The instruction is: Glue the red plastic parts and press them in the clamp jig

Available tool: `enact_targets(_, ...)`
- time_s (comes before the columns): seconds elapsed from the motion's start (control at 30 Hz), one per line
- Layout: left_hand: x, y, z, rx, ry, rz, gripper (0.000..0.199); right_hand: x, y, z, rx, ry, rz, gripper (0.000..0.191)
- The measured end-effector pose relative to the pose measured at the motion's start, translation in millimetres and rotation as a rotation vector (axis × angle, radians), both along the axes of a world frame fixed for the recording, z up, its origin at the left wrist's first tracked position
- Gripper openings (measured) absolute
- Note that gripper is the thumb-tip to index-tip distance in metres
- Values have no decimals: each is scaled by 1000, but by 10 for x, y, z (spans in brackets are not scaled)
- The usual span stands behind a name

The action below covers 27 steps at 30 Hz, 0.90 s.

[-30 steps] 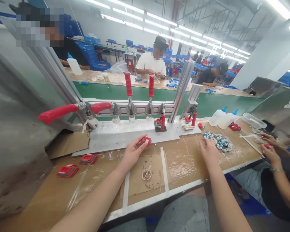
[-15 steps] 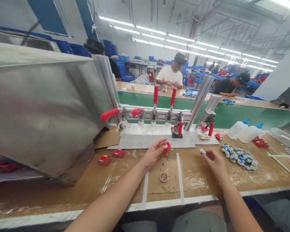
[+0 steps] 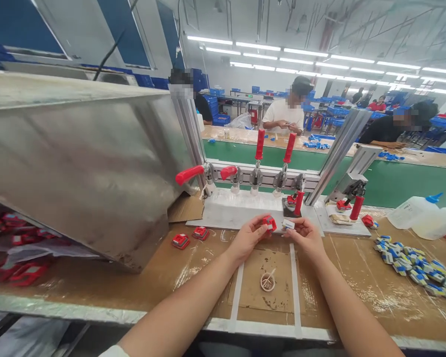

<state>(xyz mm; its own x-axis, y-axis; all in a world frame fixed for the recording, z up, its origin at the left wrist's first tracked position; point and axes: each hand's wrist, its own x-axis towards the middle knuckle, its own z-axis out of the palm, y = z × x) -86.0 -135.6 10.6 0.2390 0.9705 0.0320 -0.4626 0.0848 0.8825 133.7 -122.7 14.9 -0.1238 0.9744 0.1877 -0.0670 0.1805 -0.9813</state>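
Note:
My left hand [image 3: 250, 239] is closed on a red plastic housing [image 3: 269, 224], held up over the bench just in front of the clamp fixture. Close to its right, my right hand [image 3: 307, 237] pinches a small white and blue block [image 3: 288, 225]. A narrow gap separates the two parts. Below them, a small round cup [image 3: 267, 282] with a stick in it stands on a taped-down piece of cardboard [image 3: 252, 300]. Two more red housings [image 3: 180, 241] lie on the bench to the left. At the right is a heap of white, blue and yellow blocks [image 3: 412, 265].
Behind my hands stands a metal fixture [image 3: 223, 210] with several red-handled toggle clamps [image 3: 260, 145]. A big sheet-metal box [image 3: 89, 173] fills the left side, red parts beneath it. Bottles with blue caps [image 3: 412, 215] stand at the right. Co-workers [image 3: 287, 116] sit across the green divider.
My right hand has moved left with the white and blue block, from near the heap to beside the red housing. The view has turned slightly left.

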Motion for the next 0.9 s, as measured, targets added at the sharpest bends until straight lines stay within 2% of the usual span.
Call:
enact_targets(0.1,22,24,-13,6,72,58,60,51,-37,-19,41,-98,29,46)
enact_targets(0.23,38,18,3,37,154,88,59,67,-74,16,273,-435,94,37)
enact_targets(0.33,41,1,15,56,200,66,58,48,-109,51,405,-577,166,39)
enact_targets(0.57,17,-20,19,103,319,13,55,22,-171,115,440,-709,211,42)
enact_targets(0.9,-40,-46,-7,184,455,20,51,-18,-197,73,535,-757,218,40)
